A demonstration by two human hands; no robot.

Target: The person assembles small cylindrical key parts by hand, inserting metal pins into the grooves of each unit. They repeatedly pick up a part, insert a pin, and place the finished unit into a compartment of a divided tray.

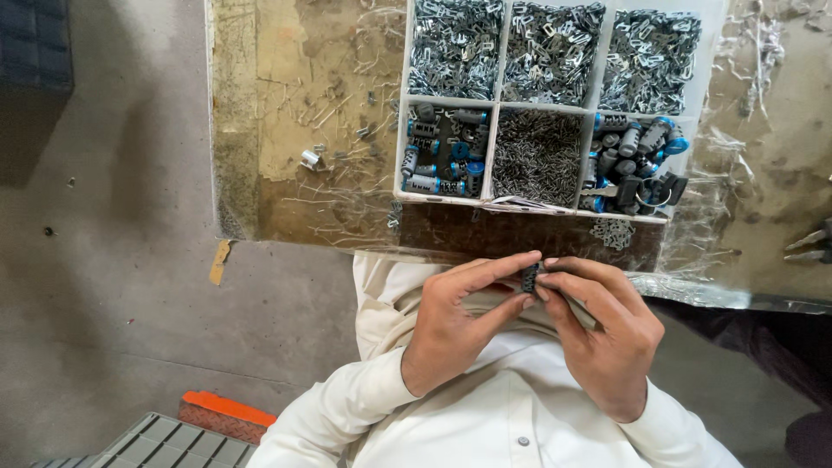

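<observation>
Two bare hands meet just below the near edge of the counter (286, 173), in front of the person's pale shirt (511, 416). The left hand (455, 325) and the right hand (602, 334) share one small dark cylindrical part (529, 277), held between them at the fingertips. The left fingers (511, 263) are pressed together on its left side, thumb beneath and forefinger along the top; the right fingers (555, 282) are clamped on its right side. The part sits well clear of the counter, just in front of the white divided tray (493, 139).

The tray lies on the counter under crinkled clear plastic sheeting (728, 173). Its three far compartments are heaped with bright metal clips (550, 52). In the near row, the left compartment holds dark cylinders with blue ends (438, 152), the middle one a mass of thin grey pins (537, 156), and the right one more blue-ended cylinders mixed with black pieces (637, 160). A few loose clips (614, 230) lie just outside the tray's near wall. Stray pins are scattered on the worn counter to the left of the tray, near a small silver piece (309, 158). On the floor at lower left, an orange-edged object (227, 412) rests beside a grey ridged crate (160, 442)
</observation>
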